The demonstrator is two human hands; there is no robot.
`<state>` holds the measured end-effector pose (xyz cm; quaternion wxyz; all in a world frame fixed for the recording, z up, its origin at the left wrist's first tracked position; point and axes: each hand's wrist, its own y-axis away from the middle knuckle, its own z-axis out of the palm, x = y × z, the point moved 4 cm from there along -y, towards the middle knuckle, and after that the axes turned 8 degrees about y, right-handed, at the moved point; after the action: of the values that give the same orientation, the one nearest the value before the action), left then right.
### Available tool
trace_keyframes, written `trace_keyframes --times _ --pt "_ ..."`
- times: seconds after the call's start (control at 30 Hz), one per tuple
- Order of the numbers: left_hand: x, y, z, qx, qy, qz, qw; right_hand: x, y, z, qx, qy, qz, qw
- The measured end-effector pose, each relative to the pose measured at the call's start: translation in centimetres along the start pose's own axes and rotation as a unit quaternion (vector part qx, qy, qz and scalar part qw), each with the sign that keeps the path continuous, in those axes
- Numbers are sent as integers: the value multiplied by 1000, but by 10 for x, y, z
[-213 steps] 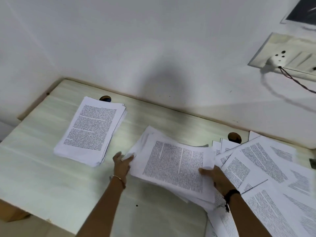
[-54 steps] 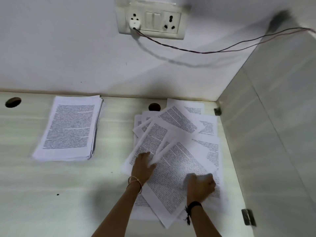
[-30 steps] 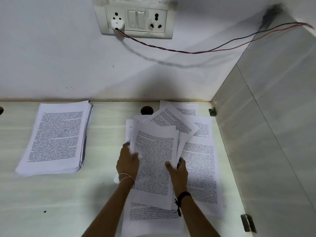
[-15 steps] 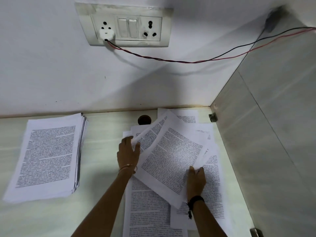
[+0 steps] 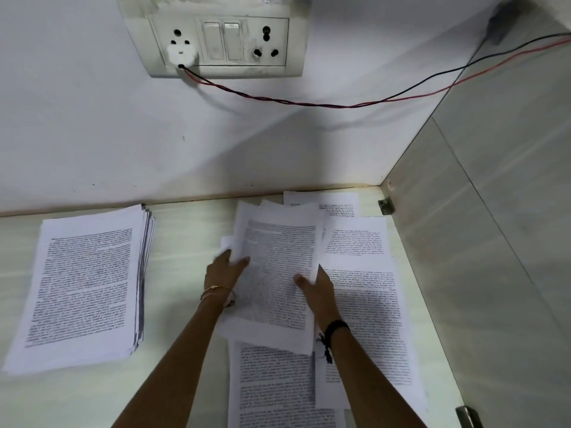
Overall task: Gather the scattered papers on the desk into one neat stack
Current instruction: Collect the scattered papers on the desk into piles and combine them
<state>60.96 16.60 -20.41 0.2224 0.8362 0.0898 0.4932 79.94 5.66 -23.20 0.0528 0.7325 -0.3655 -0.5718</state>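
Now you are gripping the bundle of sheets [image 5: 278,273], left hand [image 5: 224,273] pinching its nine o'clock edge, right hand [image 5: 318,288] its three o'clock edge; loose sheets [image 5: 370,319] are lying beneath.

Both hands [image 5: 224,273] hold a sheaf of papers [image 5: 278,273] over the desk [image 5: 185,230].

Dim, soft shadows, wide-angle edge distortion
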Motion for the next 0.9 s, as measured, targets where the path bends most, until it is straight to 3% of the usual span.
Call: trace_keyframes --times 0.13,0.33,0.43,0.57,0.67,0.77,0.9 --pt "-16 27 -13 36 103 -52 993 2 20 -1 -56 6 -36 998" --pt "-44 81 5 112 53 -120 985 36 59 -5 -19 178 -62 982" --pt "-49 111 25 148 5 -117 982 53 77 -16 60 281 -83 954" --pt "-62 138 45 142 -14 -113 983 54 92 -50 219 299 -190 909" --pt "-71 145 50 142 19 -114 983 76 77 -94 295 351 -119 881" --pt "-74 156 50 182 89 -147 968 102 63 -131 268 408 29 872" --pt "-75 172 59 194 144 -190 952 98 64 -141 242 415 26 877"
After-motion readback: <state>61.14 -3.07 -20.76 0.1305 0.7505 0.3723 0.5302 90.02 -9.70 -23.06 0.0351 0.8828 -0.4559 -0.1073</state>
